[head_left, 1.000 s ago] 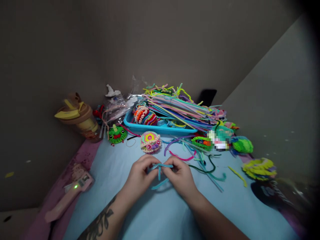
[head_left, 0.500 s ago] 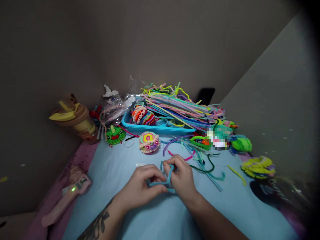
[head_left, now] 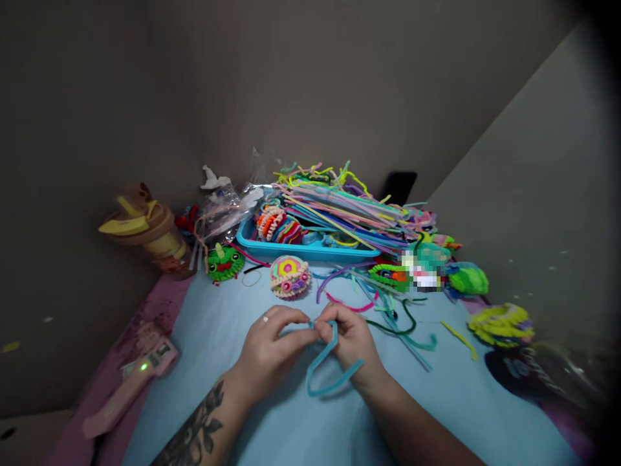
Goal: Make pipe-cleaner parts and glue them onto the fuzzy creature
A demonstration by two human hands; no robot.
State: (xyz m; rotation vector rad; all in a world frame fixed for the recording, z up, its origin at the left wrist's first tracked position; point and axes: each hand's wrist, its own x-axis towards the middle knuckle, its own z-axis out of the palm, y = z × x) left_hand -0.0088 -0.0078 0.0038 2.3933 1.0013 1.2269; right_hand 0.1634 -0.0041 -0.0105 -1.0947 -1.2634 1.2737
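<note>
A light-blue pipe cleaner (head_left: pixel 321 392) with sharp bends hangs in a zigzag below my fingertips, its free end pointing right. My right hand (head_left: pixel 353 340) pinches it near the top. Thumb and forefinger of my left hand (head_left: pixel 275 343) close on its upper end, fingertips meeting those of the right. The pinched end itself is mostly hidden by the fingers. Just beyond my hands sits a round ball (head_left: pixel 290 277) of coiled pipe cleaners, cream with pink and yellow rings. A green round figure (head_left: pixel 224 263) with eyes stands left of it.
A blue tray (head_left: pixel 310 251) piled with pipe cleaners (head_left: pixel 339 204) stands at the back. Loose strands lie right of my hands, near a yellow bundle (head_left: pixel 502 325). A pink glue gun (head_left: pixel 130 388) with a lit green light lies left, below a lidded cup (head_left: pixel 162 243).
My left hand has shifted up to the pipe cleaner's upper end, its fingers now meeting the right hand's. The bent lower part, previously between the hands, now hangs free below them.
</note>
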